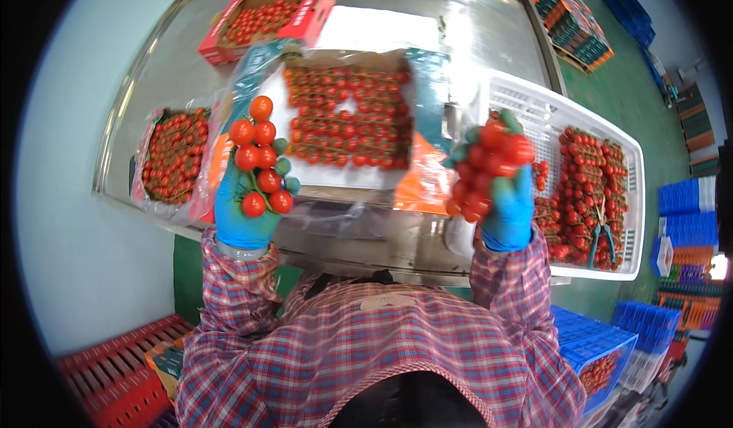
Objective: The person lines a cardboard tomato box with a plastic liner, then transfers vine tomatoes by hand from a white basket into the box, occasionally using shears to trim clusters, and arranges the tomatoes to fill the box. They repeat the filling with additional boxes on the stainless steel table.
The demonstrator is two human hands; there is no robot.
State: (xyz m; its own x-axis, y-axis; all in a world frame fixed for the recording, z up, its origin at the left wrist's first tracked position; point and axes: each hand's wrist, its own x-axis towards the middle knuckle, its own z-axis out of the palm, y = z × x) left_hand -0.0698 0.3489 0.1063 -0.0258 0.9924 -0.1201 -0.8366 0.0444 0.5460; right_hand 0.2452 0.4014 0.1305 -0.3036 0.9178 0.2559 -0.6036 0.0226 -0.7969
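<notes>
My left hand (243,208), in a blue glove with greenish-stained fingertips, is closed round a vine of cherry tomatoes (265,155), held up before the box's left side. Another bunch of cherry tomatoes (489,161), smeared by motion, is in my right hand (508,214), gloved alike, above the left end of the white crate (527,92). Between the hands stands an open carton (431,107) with a plastic liner, filled with rows of tomatoes on the vine (347,122). More vine tomatoes (584,176) lie in the white crate, with green-handled snips (602,233) on top.
A red box of tomatoes (263,23) stands at the back left of the metal table (489,16). A lined box of tomatoes (175,157) sits at the left edge. Blue crates (592,340) stand low at right, red crates (122,367) at lower left. Stacked crates (565,19) rest on a far pallet.
</notes>
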